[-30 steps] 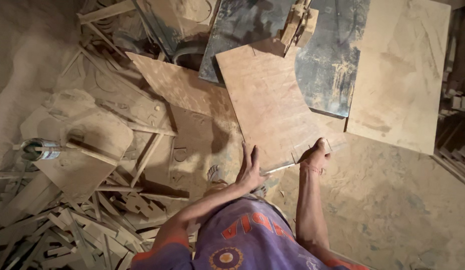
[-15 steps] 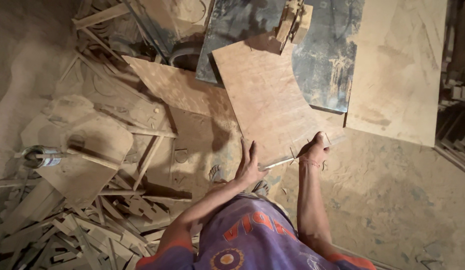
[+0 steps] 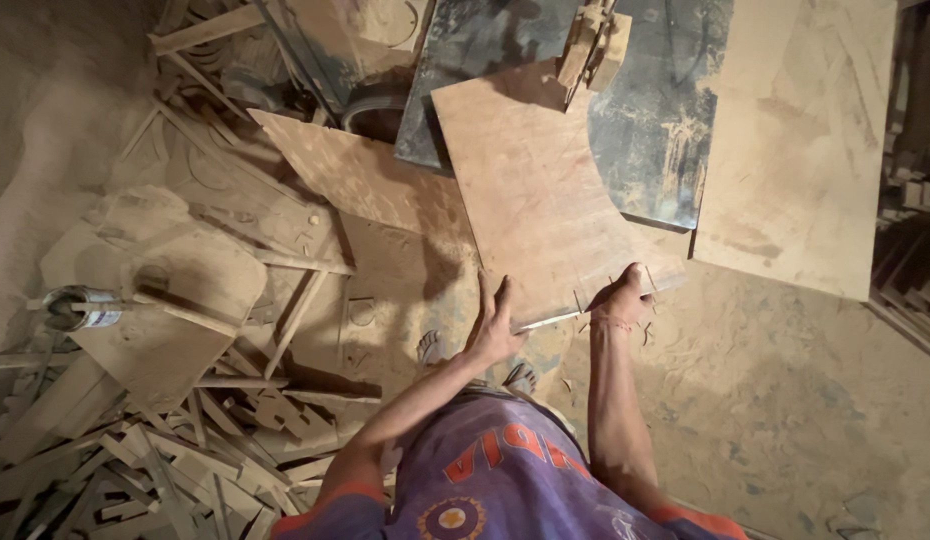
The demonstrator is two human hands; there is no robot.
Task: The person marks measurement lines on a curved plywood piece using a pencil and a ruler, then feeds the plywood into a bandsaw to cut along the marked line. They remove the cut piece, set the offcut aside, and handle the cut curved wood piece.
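Observation:
A thin plywood sheet (image 3: 545,190) with one curved edge lies on a dark metal saw table (image 3: 655,140), its far end under the wooden blade guide (image 3: 590,45). My left hand (image 3: 493,322) presses flat against the sheet's near left corner, fingers spread. My right hand (image 3: 620,297) grips the sheet's near right edge, thumb on top. Both arms reach forward from my purple shirt (image 3: 495,480).
Wood offcuts and strips (image 3: 185,450) pile up on the dusty floor at left. A small metal can (image 3: 80,308) lies on a cut board. A large plywood panel (image 3: 795,150) lies at right. My sandalled feet (image 3: 475,360) show below the sheet.
The sheet has slid a little farther onto the saw table toward the blade guide, and both hands have followed it forward.

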